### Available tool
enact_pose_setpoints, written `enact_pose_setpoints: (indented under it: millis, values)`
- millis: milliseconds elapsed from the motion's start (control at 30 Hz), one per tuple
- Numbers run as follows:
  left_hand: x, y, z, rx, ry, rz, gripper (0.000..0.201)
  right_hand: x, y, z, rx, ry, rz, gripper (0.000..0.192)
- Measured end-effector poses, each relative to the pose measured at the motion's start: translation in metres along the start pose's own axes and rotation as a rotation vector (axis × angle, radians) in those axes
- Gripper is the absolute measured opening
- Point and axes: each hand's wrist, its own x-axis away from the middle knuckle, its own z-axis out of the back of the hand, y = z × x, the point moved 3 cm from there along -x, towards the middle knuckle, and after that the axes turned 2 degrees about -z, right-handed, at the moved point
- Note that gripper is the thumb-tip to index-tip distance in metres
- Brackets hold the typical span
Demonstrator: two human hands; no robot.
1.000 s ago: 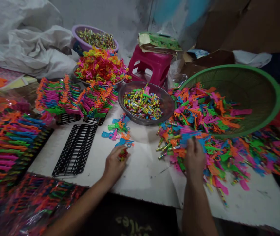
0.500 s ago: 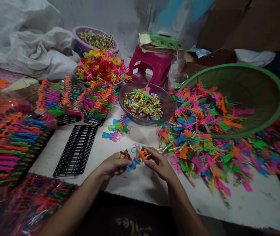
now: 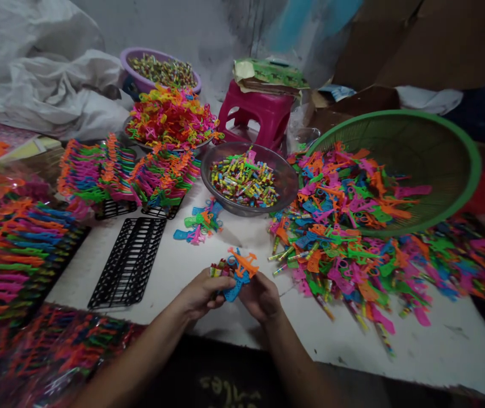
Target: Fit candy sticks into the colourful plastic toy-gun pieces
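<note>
Near the front of the white table, my left hand is closed round a small bunch of bright banded tubes, red-tipped with yellow and pink. Against its fingertips rests a blue plastic toy piece with a flat perforated paddle end. My right hand meets it from the other side, its fingers curled and partly hidden behind an orange plastic toy piece above the blue one. Just beyond my hands lies a small group of blue, green and pink toy pieces.
A clear bowl of banded tubes stands ahead. Toys with tubes spill from a tipped green basket on the right. Left are a black slotted rack and racks filled with toys. Behind are a pink stool and a purple basin.
My right hand has moved in towards my left and turned, its fingers now behind the toy pieces. The orange piece has shifted over the blue one. The view has swung slightly.
</note>
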Motion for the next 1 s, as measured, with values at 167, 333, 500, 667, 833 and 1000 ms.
enact_pose_setpoints:
  millis: [167, 333, 500, 667, 833, 1000]
  values:
    - [0.002, -0.003, -0.006, 0.023, 0.029, 0.041, 0.023, 0.002, -0.005, -0.007, -0.028, -0.106, -0.02, 0.048]
    - [-0.002, -0.008, -0.005, 0.024, 0.204, -0.133, 0.033, 0.002, -0.014, -0.008, -0.036, 0.099, 0.166, 0.029]
    - [-0.001, -0.01, 0.003, -0.239, 0.376, -0.312, 0.04, 0.002, -0.023, -0.001, 0.327, 0.401, 0.256, 0.023]
    - [0.003, -0.007, 0.005, -0.579, 0.484, -0.527, 0.018, 0.003, -0.011, -0.007, 0.622, 0.359, 0.312, 0.023]
    - [0.005, -0.003, 0.004, -0.715, 0.475, -0.594, 0.016, 0.003, 0.001, -0.01, 0.602, 0.367, 0.32, 0.024]
    - [0.006, 0.0, 0.004, -0.765, 0.487, -0.626, 0.013, 0.005, -0.005, -0.012, 0.561, 0.381, 0.323, 0.024]
